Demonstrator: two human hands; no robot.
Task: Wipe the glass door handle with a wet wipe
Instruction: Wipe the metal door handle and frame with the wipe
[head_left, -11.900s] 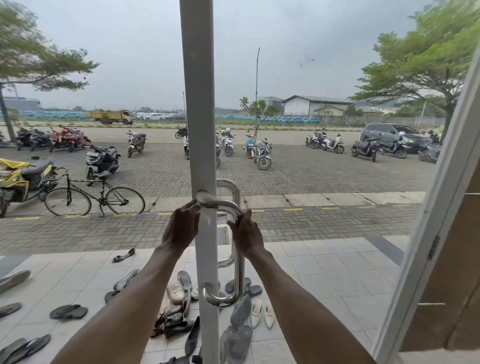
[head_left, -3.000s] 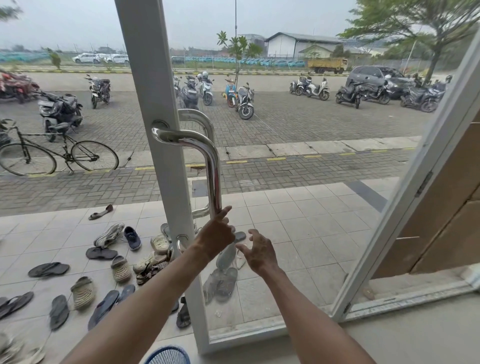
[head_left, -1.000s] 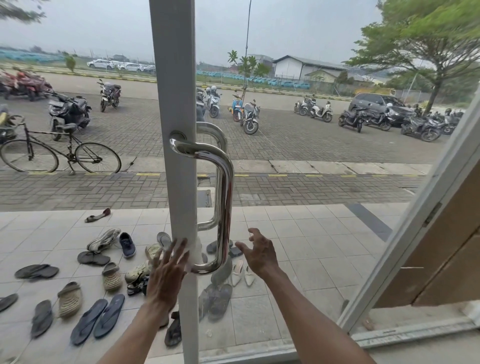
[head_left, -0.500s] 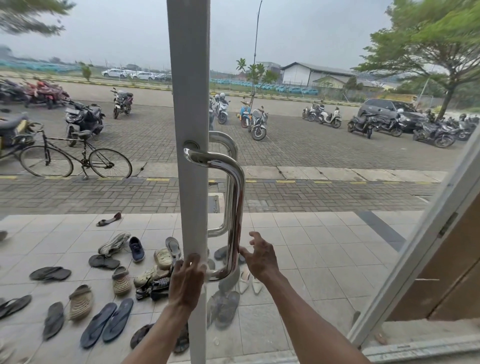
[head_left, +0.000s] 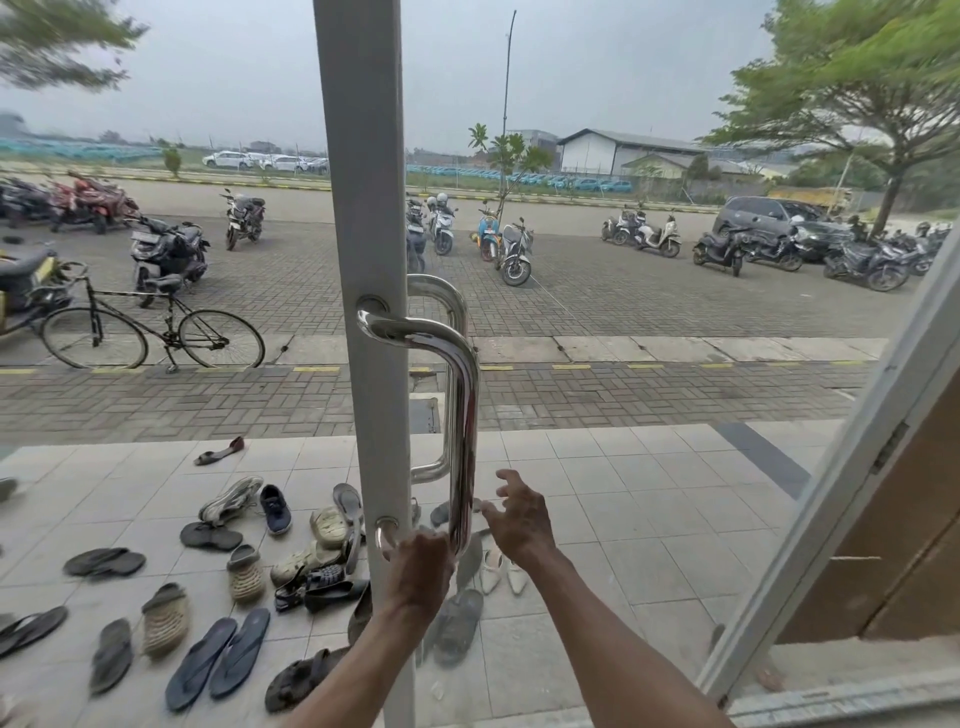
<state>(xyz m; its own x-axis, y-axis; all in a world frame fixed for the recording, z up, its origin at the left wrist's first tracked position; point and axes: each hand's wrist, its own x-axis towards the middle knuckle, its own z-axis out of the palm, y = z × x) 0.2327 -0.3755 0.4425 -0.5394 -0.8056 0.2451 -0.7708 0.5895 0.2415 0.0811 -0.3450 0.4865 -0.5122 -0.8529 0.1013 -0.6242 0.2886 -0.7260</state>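
A polished steel door handle (head_left: 464, 415) runs down the white door stile (head_left: 374, 208), and a matching handle (head_left: 448, 297) shows through the glass behind it. My left hand (head_left: 421, 569) is closed around the handle's lower bend, close to its bottom mount. No wet wipe can be made out in that hand. My right hand (head_left: 519, 522) hovers just right of the bar's lower end with its fingers spread, holding nothing and not touching the bar.
Several sandals and shoes (head_left: 244, 571) lie on the tiled porch outside the glass. A slanted white door frame (head_left: 831, 493) and a brown wall stand at the right. A bicycle (head_left: 156, 332) and parked motorbikes sit on the paving beyond.
My left hand went from lying open against the stile to closing around the handle's lower bend. The right hand stayed open beside the bar. The view shifted slightly.
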